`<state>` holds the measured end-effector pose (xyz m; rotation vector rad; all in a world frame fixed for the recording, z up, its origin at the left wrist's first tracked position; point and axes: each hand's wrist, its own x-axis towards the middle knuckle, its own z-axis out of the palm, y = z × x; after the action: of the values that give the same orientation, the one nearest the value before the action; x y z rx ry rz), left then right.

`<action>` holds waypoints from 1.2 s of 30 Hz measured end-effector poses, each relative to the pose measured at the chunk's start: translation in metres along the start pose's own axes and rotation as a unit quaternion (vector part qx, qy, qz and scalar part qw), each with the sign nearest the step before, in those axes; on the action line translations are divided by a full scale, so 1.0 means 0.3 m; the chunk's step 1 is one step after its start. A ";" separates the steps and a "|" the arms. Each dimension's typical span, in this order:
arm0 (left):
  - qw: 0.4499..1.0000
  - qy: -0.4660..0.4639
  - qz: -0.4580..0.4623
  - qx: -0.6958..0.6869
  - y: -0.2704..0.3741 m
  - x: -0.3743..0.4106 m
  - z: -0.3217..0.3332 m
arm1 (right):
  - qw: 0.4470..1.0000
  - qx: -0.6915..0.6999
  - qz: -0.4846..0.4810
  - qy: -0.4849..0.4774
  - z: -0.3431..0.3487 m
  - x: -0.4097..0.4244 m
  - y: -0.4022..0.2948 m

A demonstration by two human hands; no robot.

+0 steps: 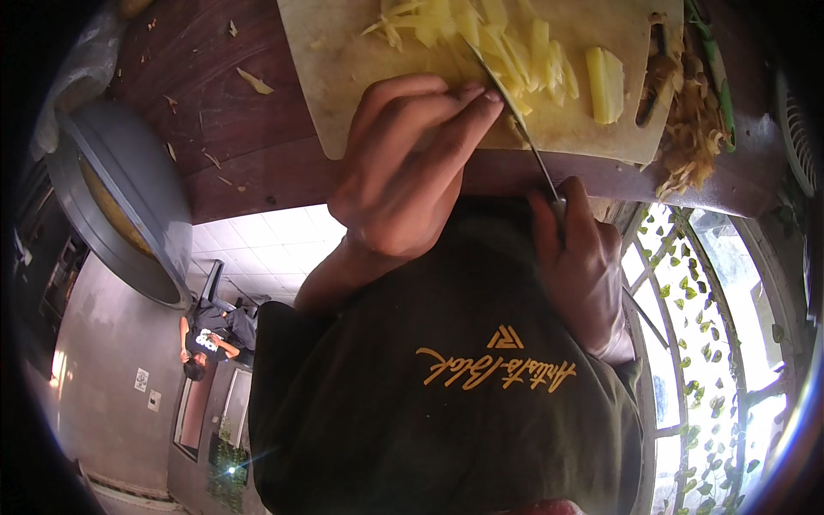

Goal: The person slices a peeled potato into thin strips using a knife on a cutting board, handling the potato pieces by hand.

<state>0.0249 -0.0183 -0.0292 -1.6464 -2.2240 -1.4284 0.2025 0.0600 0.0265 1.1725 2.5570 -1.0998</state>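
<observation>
My right hand [582,257] grips a kitchen knife [531,141] by its handle. The blade slants up and left over a pale cutting board [360,122]. Against the blade rest the bunched fingertips of my left hand [402,161]; whatever lies beneath them is hidden. Cut yellow sticks [508,58], which look like potato, are heaped beyond the blade, partly on both sides of its tip. One thicker peeled block [604,85] sits apart on the board's right side, near the handle slot.
Brown peelings [695,135] and a green-handled tool [718,77] lie right of the board. A slotted basket [798,129] is at the right rim. Left stands a grey bowl [141,167] by a clear plastic bag [90,71]. Scraps dot the wooden table [212,129]. A person [215,338] sits in the background.
</observation>
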 end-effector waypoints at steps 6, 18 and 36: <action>1.000 0.008 0.028 -0.006 -0.012 -0.009 0.005 | 0.999 0.048 0.009 -0.015 -0.023 -0.007 -0.004; 1.000 0.012 0.025 -0.014 -0.001 -0.004 0.020 | 0.999 0.034 0.004 -0.007 -0.027 0.008 -0.009; 0.999 0.026 -0.006 -0.024 0.010 -0.009 0.016 | 0.998 0.051 0.020 0.005 -0.035 0.003 -0.019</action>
<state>0.0307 -0.0171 -0.0314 -1.5931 -2.1925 -1.5220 0.1997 0.0650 0.0369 1.2497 2.5000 -1.2315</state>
